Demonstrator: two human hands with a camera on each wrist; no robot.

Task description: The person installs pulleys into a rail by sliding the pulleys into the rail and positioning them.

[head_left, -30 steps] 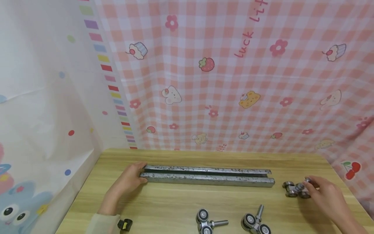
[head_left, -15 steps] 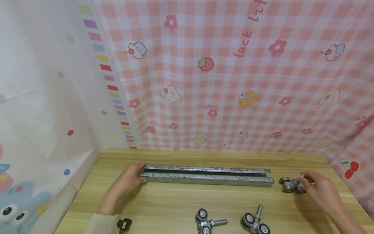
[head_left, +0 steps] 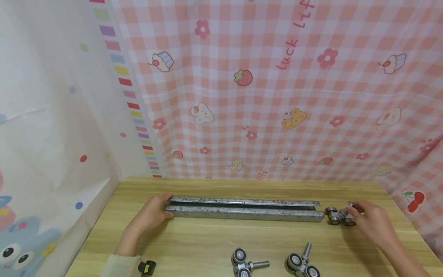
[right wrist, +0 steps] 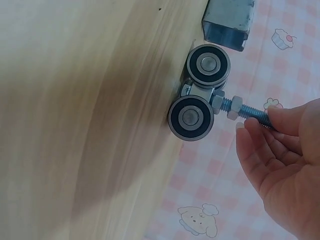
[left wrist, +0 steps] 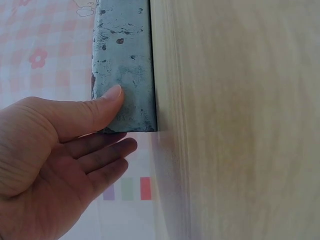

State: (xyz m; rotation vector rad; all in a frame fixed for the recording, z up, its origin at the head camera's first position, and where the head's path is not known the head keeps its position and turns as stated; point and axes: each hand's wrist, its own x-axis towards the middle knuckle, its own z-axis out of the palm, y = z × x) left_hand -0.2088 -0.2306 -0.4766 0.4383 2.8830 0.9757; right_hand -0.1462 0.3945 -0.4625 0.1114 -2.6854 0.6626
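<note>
A grey, scuffed metal channel rail (head_left: 245, 214) lies along the table with its slot facing up. My left hand (head_left: 152, 211) grips its left end; in the left wrist view the thumb presses the rail's side (left wrist: 125, 60) and the other fingers reach behind the end. At the opposite end, my right hand (head_left: 375, 223) pinches the threaded bolt (right wrist: 255, 114) of a wheeled roller trolley (head_left: 334, 216) between thumb and fingertips. The bolt points up and the wheels (right wrist: 207, 64) stand at the table surface, just short of the rail's open right end (right wrist: 225, 37).
Two more roller trolleys lie near the front edge, one with its bolt pointing right (head_left: 240, 256) and one with its bolt angled up (head_left: 295, 261). A small black and yellow object (head_left: 147, 267) is by the left sleeve. Patterned cloth (head_left: 259, 92) hangs behind the wooden table (head_left: 207, 242).
My right hand has moved left with the roller trolley, bringing its wheels close to the rail's right end. The left hand and the rail stay in place.
</note>
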